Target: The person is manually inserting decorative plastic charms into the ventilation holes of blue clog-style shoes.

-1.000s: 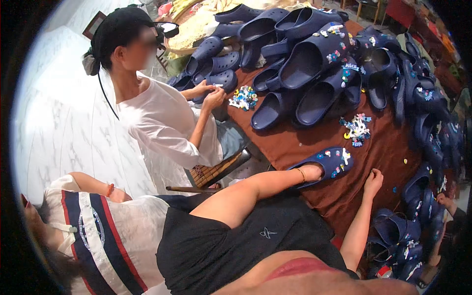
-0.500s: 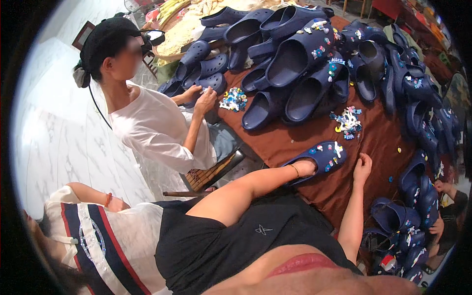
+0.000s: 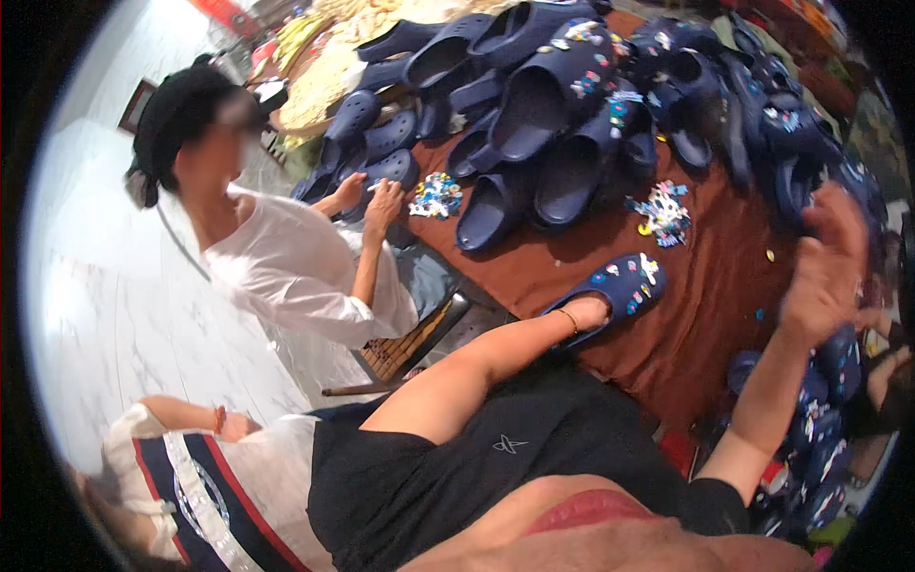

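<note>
My right hand (image 3: 825,272) is raised at the right, blurred, with fingers loosely apart and nothing visible in it. It hangs in front of a heap of navy clogs (image 3: 793,186). My left hand does not show. A bare foot with an anklet is in a navy clog (image 3: 624,286) on the brown cloth (image 3: 658,362); whose leg it is I cannot tell. Colourful charms dot that clog's top. Behind it lies a pile of small charms (image 3: 664,214). Large navy clogs (image 3: 534,110) are heaped beyond, some with charms on them.
At the left a co-worker in a white top (image 3: 286,257) handles something small beside a second charm pile (image 3: 436,195). Another person in a striped shirt (image 3: 276,458) has a braceleted hand near the hip. A hand (image 3: 891,370) shows at the far right. More decorated clogs (image 3: 820,448) lie lower right.
My right hand has risen from beside the worn clog and swung right, in front of the clogs there. The view has shifted slightly. The foot is still in its clog.
</note>
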Demonstrator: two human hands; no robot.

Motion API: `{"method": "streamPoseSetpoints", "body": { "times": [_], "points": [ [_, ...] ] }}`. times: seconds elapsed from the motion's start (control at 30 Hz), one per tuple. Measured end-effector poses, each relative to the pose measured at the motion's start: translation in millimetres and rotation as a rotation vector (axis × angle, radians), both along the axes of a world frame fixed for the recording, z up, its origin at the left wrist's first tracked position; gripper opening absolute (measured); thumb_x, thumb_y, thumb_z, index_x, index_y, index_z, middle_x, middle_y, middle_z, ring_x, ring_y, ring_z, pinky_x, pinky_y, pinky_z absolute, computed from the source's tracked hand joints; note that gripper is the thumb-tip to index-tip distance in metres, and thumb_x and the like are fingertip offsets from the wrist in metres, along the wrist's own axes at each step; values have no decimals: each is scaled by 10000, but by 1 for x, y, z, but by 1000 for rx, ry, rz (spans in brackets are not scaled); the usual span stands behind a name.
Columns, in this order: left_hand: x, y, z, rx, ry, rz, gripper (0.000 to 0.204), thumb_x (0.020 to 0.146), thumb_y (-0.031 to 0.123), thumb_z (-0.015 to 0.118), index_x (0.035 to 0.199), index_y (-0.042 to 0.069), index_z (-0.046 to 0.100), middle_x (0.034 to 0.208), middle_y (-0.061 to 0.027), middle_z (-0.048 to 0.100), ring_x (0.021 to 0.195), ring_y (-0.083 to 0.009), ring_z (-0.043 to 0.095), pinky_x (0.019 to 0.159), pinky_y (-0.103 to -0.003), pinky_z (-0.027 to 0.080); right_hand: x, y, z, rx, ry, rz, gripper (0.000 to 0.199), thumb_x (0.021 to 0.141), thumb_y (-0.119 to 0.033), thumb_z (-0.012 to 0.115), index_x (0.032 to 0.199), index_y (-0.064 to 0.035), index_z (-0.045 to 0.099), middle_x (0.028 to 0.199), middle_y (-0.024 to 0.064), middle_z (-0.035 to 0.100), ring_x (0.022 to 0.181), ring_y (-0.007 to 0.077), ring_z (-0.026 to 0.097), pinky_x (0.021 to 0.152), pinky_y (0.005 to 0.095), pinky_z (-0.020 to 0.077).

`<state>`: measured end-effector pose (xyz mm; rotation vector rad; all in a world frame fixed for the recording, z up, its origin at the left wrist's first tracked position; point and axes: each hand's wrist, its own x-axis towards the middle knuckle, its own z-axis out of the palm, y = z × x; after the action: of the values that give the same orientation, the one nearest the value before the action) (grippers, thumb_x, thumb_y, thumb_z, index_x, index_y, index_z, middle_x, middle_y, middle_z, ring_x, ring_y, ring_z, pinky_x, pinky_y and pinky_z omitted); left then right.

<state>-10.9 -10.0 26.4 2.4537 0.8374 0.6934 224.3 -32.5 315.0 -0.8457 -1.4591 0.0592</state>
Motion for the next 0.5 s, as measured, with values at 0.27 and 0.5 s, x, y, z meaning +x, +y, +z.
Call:
{"method": "streamPoseSetpoints", "body": {
  "times": [0.27, 0.5],
  "points": [
    [54, 35, 72, -90, 233, -158, 246, 827, 146, 509, 1050, 60, 566, 1110, -176, 556, 1064, -321, 506, 903, -413, 398, 55, -46, 100, 311, -484, -522, 349, 858, -158, 486, 1154, 23, 531, 1184, 132, 544, 1029, 194, 542, 838, 310, 436],
    [94, 45, 106, -430, 877, -226, 289, 800, 174, 527, 1066, 63, 552, 1109, -197, 542, 1075, -348, 492, 902, -428, 393, 172, -111, 101, 392, -494, -571, 338, 858, -136, 475, 1150, 21, 535, 1156, 128, 556, 1004, 189, 550, 825, 304, 440]
  ]
}}
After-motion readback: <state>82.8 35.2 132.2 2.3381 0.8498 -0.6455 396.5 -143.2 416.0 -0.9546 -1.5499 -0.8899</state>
